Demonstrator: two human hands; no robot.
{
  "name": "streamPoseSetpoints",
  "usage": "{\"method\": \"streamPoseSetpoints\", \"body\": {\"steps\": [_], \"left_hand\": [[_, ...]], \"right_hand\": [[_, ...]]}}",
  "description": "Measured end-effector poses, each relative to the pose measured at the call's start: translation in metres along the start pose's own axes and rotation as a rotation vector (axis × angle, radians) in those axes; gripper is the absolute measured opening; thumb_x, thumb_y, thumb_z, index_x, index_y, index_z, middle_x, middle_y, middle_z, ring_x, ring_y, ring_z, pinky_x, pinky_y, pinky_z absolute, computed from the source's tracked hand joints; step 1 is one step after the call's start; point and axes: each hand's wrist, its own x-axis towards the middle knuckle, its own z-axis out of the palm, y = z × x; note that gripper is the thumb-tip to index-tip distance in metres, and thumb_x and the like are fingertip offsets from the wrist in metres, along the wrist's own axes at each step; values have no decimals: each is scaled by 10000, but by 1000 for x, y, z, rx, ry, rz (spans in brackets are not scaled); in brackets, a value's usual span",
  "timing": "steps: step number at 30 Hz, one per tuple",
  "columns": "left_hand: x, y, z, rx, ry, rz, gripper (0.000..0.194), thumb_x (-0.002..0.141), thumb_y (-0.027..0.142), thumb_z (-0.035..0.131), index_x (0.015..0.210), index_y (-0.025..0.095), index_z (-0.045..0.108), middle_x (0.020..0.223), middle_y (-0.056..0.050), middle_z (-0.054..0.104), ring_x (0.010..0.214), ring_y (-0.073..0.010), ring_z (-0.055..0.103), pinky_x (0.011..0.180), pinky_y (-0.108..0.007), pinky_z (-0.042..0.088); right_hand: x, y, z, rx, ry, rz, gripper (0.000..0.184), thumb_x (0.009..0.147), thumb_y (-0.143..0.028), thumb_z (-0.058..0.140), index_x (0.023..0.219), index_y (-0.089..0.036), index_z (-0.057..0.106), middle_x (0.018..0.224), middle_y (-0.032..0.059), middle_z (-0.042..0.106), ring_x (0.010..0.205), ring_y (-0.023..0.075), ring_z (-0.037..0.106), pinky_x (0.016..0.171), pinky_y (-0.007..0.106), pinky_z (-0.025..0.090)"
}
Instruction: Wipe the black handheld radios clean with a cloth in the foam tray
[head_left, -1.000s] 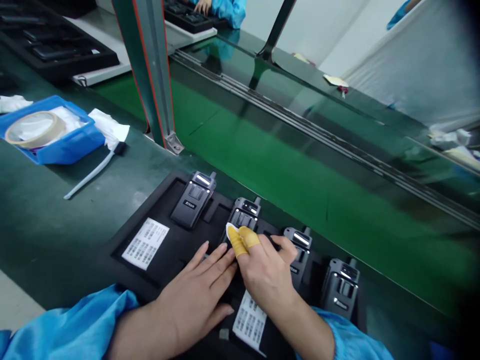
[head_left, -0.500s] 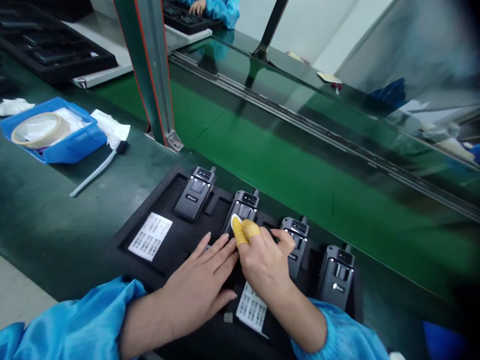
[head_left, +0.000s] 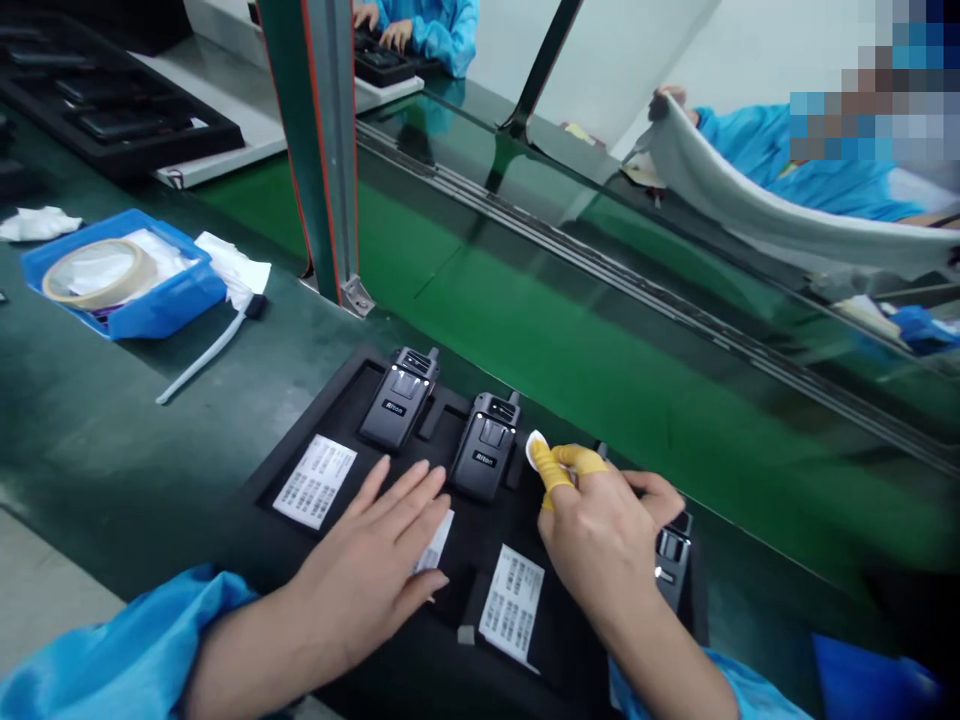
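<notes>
In the head view a black foam tray [head_left: 360, 600] holds several two-way radios in a row. The leftmost radio [head_left: 395, 400] and the second radio [head_left: 486, 450] lie back-up with a "Riton" label. My left hand [head_left: 367, 550] rests flat with fingers stretched, partly over a white barcode sheet [head_left: 440, 540]. Yellow finger cots cover two fingers of my right hand [head_left: 600, 510], which pinches a small white wiping pad [head_left: 535, 450]. That hand hides most of the third radio. Part of the rightmost radio [head_left: 673, 560] shows beyond the wrist.
A blue bin [head_left: 161, 310] with a tape roll [head_left: 101, 272] stands at left beside a white-handled brush [head_left: 202, 360]. A metal post [head_left: 330, 160] rises behind the tray, by the green conveyor belt [head_left: 465, 300]. Across it, a person holds a white cloth [head_left: 720, 190].
My right hand has moved right with the pad, off the second radio toward the third. My left hand has shifted slightly left. A person with a white cloth has appeared across the belt.
</notes>
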Motion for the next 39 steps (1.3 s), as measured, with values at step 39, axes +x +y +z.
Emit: {"method": "streamPoseSetpoints", "body": {"steps": [39], "left_hand": [[-18,-39,8,23,75,-161,407,857,272,564,1229,111,528,1367,-138,511,1272,-287,469,1041,-480,413]], "right_hand": [[110,-84,49,29,44,-395,340,791,4,377,724,-183,652,782,27,616,697,141,463,864,402,201]]}}
